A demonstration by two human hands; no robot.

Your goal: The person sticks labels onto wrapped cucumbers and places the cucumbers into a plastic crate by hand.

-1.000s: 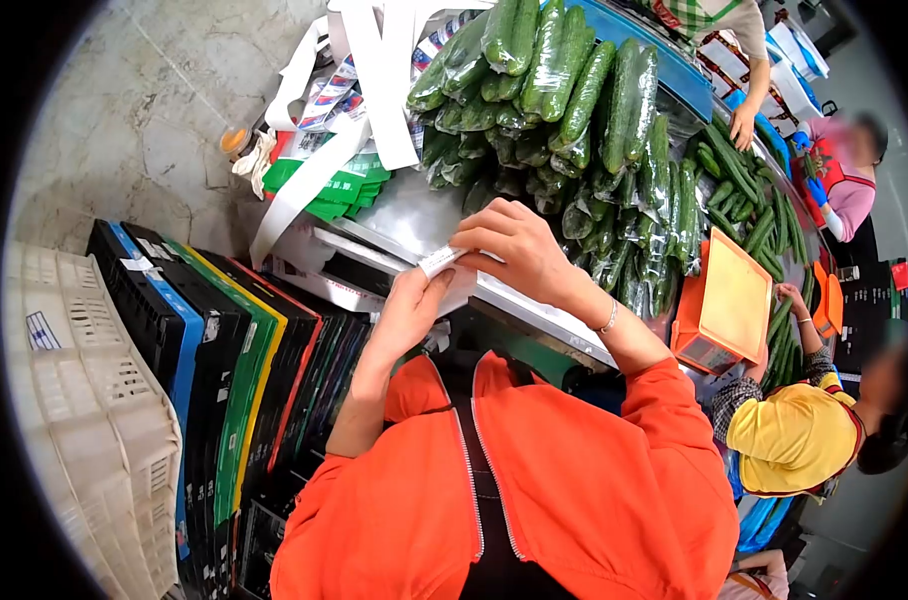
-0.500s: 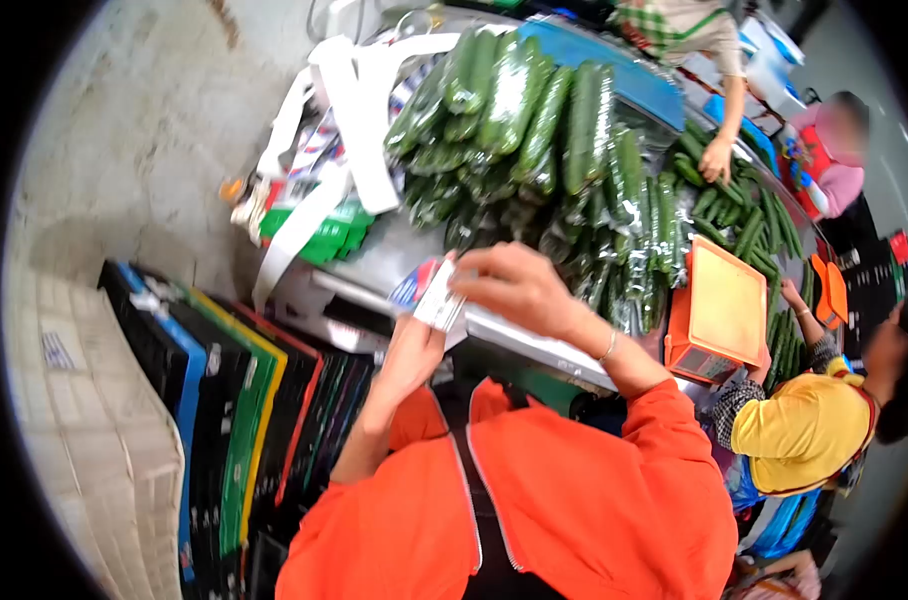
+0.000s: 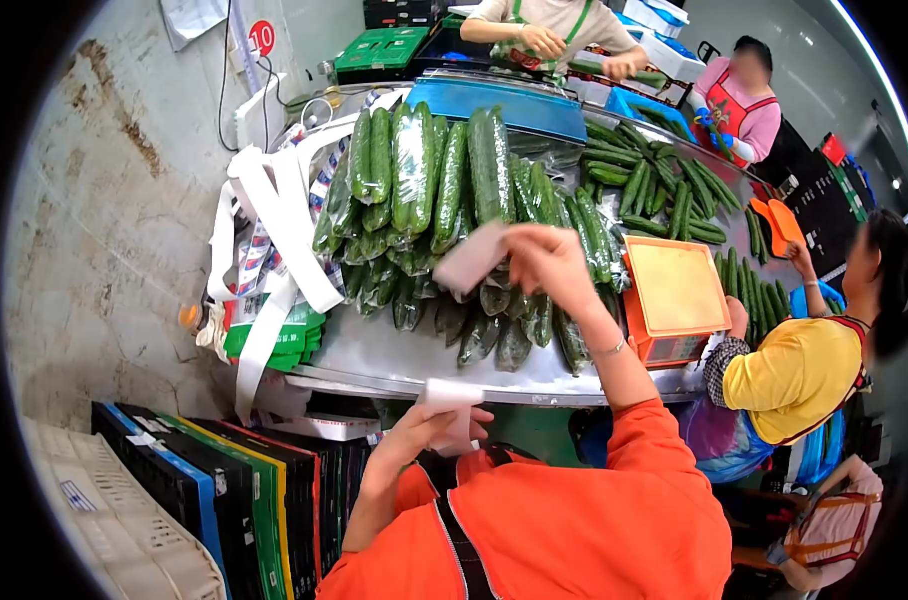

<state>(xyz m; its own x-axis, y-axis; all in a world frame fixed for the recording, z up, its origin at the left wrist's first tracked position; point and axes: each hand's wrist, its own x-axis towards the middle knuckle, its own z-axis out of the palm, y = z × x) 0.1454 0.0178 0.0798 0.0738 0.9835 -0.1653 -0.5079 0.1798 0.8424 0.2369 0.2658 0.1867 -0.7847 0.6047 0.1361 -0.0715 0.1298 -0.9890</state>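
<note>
My right hand (image 3: 552, 262) is raised over the wrapped cucumbers (image 3: 414, 190), its fingers pinching a pale label (image 3: 471, 258) that is blurred by motion. Below it, close to my body and off the table's front edge, my left hand (image 3: 419, 440) is closed around a folded white label strip (image 3: 454, 402). The cucumbers lie piled in clear film on the metal table, with the nearest ones just under my right hand. What is printed on the label cannot be read.
Long white strips (image 3: 286, 225) drape over the table's left end beside green packets (image 3: 279, 335). An orange box (image 3: 676, 290) stands right of the pile; loose cucumbers (image 3: 664, 180) lie beyond. Stacked crates (image 3: 264, 490) stand lower left. Co-workers, one in a yellow top (image 3: 804, 375), surround the table.
My hands have come apart: the right has moved out over the cucumbers with a label, the left has dropped toward my body with the strip. My view has tilted up.
</note>
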